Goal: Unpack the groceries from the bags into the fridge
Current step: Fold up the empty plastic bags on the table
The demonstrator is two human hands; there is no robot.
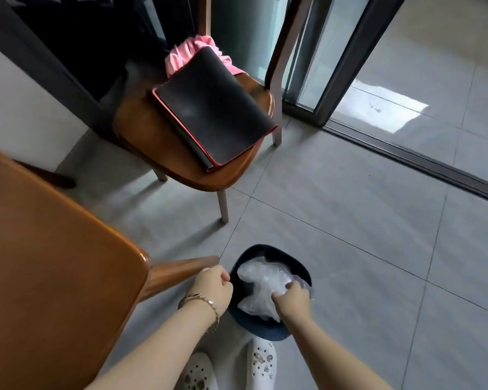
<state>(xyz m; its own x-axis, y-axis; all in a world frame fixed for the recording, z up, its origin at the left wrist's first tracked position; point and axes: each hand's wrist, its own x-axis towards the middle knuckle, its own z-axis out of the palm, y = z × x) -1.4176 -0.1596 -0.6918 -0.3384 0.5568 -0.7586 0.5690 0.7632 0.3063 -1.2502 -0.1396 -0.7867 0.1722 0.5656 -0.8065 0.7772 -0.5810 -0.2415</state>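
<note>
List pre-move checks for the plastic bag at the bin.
1. Right hand has a grip on the clear plastic bag: ok, fingers pinch it.
2. Bag sits inside the dark bin: ok, mostly; one edge laps over the right rim.
3. Left hand steadies the bin: cannot tell; its fingers are curled at the left rim, contact unclear.
4. Bag emptied of groceries: cannot tell, it is crumpled.
5. Fridge in sight: not ok, none in view.

left: table [54, 263] edge beside bin [268, 332] | ahead: chair [141, 130] blocks | right: open floor [364, 249]
</note>
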